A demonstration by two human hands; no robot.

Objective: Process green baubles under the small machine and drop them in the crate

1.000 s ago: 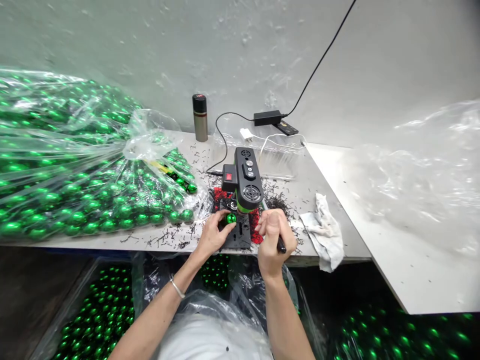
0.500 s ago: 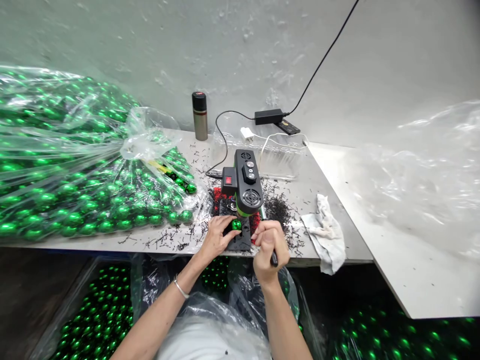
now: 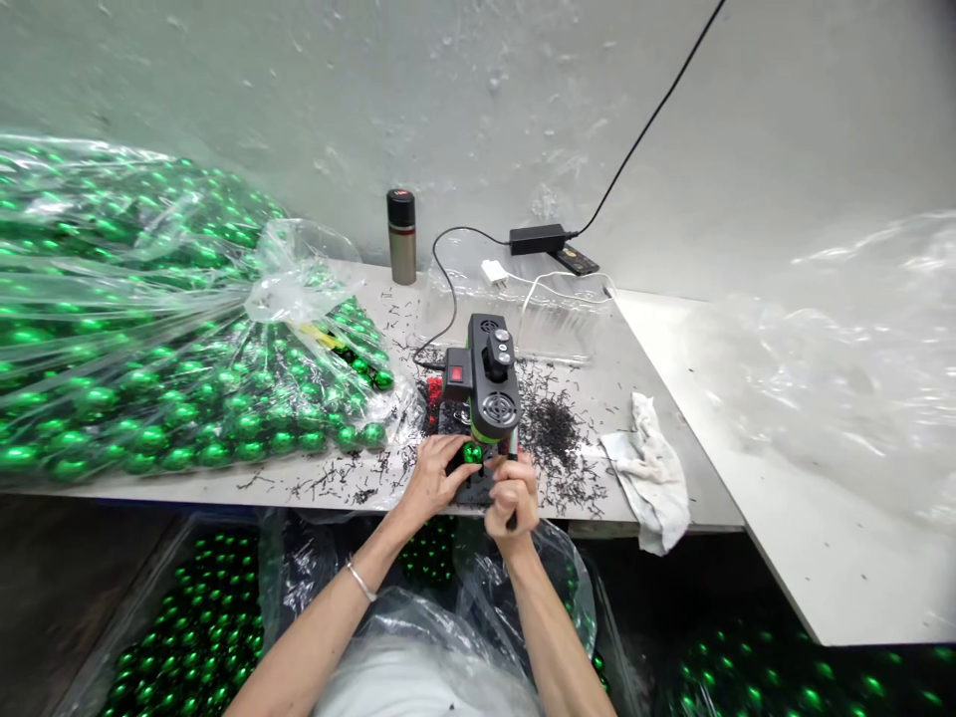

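Green ball (image 3: 471, 453), one: near the front edge of the table (image 3: 708, 498), just under the machine (image 3: 494, 393); pinched in your left hand (image 3: 431, 480), barely parted. Handle (image 3: 513, 444), one: enclosed by your right fist (image 3: 512, 498). Best practice, probably: ball square and steady, pull even, fingertips clear.

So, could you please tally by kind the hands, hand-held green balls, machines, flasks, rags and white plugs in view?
Hands (left hand, right hand): 2
Held green ball: 1
Machine: 1
Flask: 1
Rag: 1
White plug: 1
Total: 7
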